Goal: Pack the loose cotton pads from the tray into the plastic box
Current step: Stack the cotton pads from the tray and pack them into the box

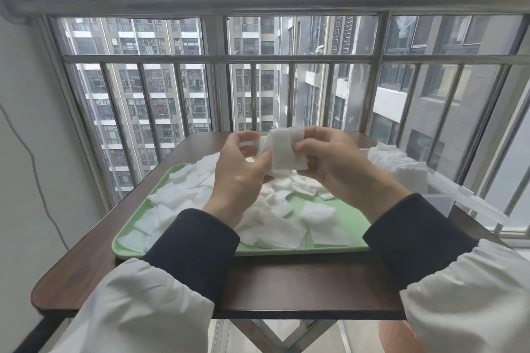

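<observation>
A pale green tray lies on the brown table, strewn with several loose white cotton pads. Above the tray, both hands hold up a small stack of square pads. My left hand grips the stack's left edge with thumb and curled fingers. My right hand pinches its right edge. A clear plastic box stands at the table's right edge, with white pads piled in and above it.
The dark wooden table stands against a metal window railing. The box's clear lid sticks out to the right over the table's edge. A thin cable hangs down the left wall.
</observation>
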Action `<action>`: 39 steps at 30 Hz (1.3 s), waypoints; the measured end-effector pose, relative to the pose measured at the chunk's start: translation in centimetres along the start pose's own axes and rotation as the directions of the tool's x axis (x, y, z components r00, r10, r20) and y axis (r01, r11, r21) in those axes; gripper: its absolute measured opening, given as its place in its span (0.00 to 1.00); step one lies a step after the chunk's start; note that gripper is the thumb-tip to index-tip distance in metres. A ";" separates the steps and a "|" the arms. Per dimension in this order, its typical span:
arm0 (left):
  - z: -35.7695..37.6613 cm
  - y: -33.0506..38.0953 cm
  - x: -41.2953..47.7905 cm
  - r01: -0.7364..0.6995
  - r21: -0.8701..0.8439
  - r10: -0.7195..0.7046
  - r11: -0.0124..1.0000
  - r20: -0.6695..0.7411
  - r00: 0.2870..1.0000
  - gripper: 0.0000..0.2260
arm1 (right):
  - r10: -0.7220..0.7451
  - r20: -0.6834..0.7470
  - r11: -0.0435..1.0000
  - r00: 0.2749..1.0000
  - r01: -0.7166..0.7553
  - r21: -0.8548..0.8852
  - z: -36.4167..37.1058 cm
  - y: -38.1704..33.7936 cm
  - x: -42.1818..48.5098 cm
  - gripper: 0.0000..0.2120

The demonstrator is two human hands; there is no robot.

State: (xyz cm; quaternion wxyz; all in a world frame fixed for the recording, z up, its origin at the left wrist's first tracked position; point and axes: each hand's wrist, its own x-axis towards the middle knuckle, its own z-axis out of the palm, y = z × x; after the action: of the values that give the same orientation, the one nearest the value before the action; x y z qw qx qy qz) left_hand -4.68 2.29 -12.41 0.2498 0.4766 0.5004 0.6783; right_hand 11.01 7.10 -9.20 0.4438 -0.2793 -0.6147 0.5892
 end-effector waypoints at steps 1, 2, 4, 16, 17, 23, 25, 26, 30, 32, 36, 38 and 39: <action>0.1 0.0 0.0 0.006 -0.019 -0.006 1.000 0.004 1.000 0.18 | 0.009 -0.002 1.000 1.000 -0.009 0.013 0.1 0.1 0.0 0.13; 0.1 0.1 0.0 0.013 -0.043 -0.013 0.999 0.008 1.000 0.18 | 0.019 -0.005 1.000 1.000 -0.019 0.021 0.1 0.2 0.0 0.16; 0.1 0.1 0.0 0.024 -0.072 -0.023 0.997 0.017 1.000 0.17 | 0.028 -0.018 0.999 0.999 -0.028 0.024 0.2 0.3 -0.1 0.17; 0.4 0.6 -0.2 0.107 -0.129 -0.096 0.986 0.087 0.992 0.09 | -0.020 -0.135 0.987 0.991 -0.002 -0.162 -0.1 0.6 0.0 0.14; 0.4 0.8 -0.3 0.133 -0.159 -0.118 0.978 0.104 0.988 0.10 | -0.030 -0.139 0.978 0.990 0.000 -0.209 0.0 0.5 -0.1 0.14; 0.1 0.4 -0.4 0.030 -0.038 -0.027 0.999 0.078 0.997 0.17 | -0.252 -0.063 0.532 0.966 0.084 -0.843 -0.9 -1.3 -0.8 0.12; -0.2 0.3 -0.3 0.035 -0.029 -0.034 0.999 0.038 0.999 0.17 | -0.126 0.065 0.413 0.990 0.112 -0.904 -1.6 -2.5 -1.2 0.06; -0.3 0.2 -0.2 0.040 -0.026 -0.039 0.999 0.025 0.999 0.17 | -0.003 0.143 0.365 0.990 0.135 -0.921 -1.9 -3.0 -1.5 0.05; -0.3 0.2 -0.2 0.039 -0.001 -0.039 0.999 0.023 0.999 0.17 | 0.305 0.277 0.142 0.911 0.244 -0.959 -1.7 -3.0 -2.8 0.12; -0.2 0.3 -0.3 0.035 0.016 -0.035 0.999 0.016 0.999 0.17 | 0.331 0.262 0.088 0.907 0.247 -0.965 -1.6 -2.1 -3.3 0.16; -0.2 0.2 -0.2 0.045 0.028 -0.046 0.999 0.014 0.999 0.17 | 0.290 0.275 0.059 0.917 0.270 -0.961 -1.6 -1.0 -3.8 0.13; -0.2 0.2 -0.2 0.048 0.033 -0.049 0.998 0.018 0.999 0.17 | 0.249 0.288 0.042 0.925 0.287 -0.957 -1.7 -0.7 -3.8 0.09; -0.2 0.3 -0.2 0.048 0.035 -0.048 0.998 0.018 0.999 0.17 | 0.229 0.291 0.035 0.929 0.291 -0.956 -1.7 -0.5 -3.7 0.07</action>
State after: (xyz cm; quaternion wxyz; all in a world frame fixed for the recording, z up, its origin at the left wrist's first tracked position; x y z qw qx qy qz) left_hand -4.71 1.92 -12.27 0.2624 0.4752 0.5210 0.6587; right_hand 14.27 4.63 -9.64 0.0125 -0.3782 -0.9253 0.0248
